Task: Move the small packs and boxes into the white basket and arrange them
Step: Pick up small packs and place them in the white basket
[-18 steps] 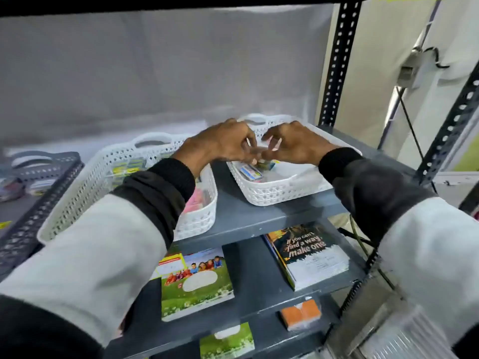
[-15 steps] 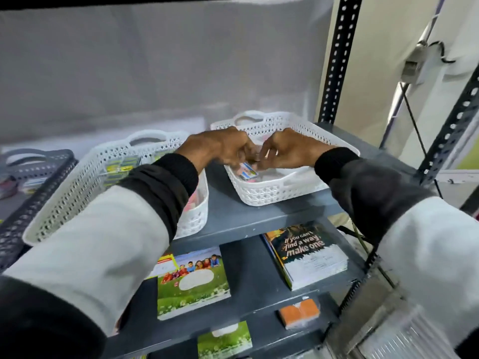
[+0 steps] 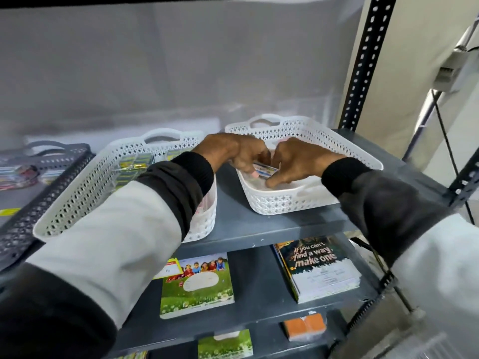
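The fingers (image 3: 255, 161) of the left hand (image 3: 233, 151) and those of the right hand (image 3: 295, 161) are curled in toward each other and pinch a small pack (image 3: 264, 169) between them, the left at its left end, the right thumb under its right end. The pack is white with blue print and a red tip; its wording is too blurred to read. It sits low inside the right basket (image 3: 344, 151), near that basket's front left corner, and whether it touches the floor of the basket cannot be told. The rest of this basket's inside is mostly hidden by the hands.

Both forearms reach in from the bottom edge in black cuffs and pale grey sleeves (image 3: 108, 244). The left sleeve crosses over the left basket (image 3: 85, 187), a second white one just beside the first, which holds yellow-green packs (image 3: 134, 164) and something pink against its front wall. Further left stands a grey basket (image 3: 51, 161) with coloured packets in it.

All three baskets stand on a grey shelf (image 3: 246, 224) of a metal rack with a black perforated post (image 3: 363, 73). On the shelf below lie a green book (image 3: 197, 286) with children on its cover and a dark book (image 3: 316, 265) reading "If you can't find a way, make one". Lower still are an orange block (image 3: 304, 326) and another green cover.
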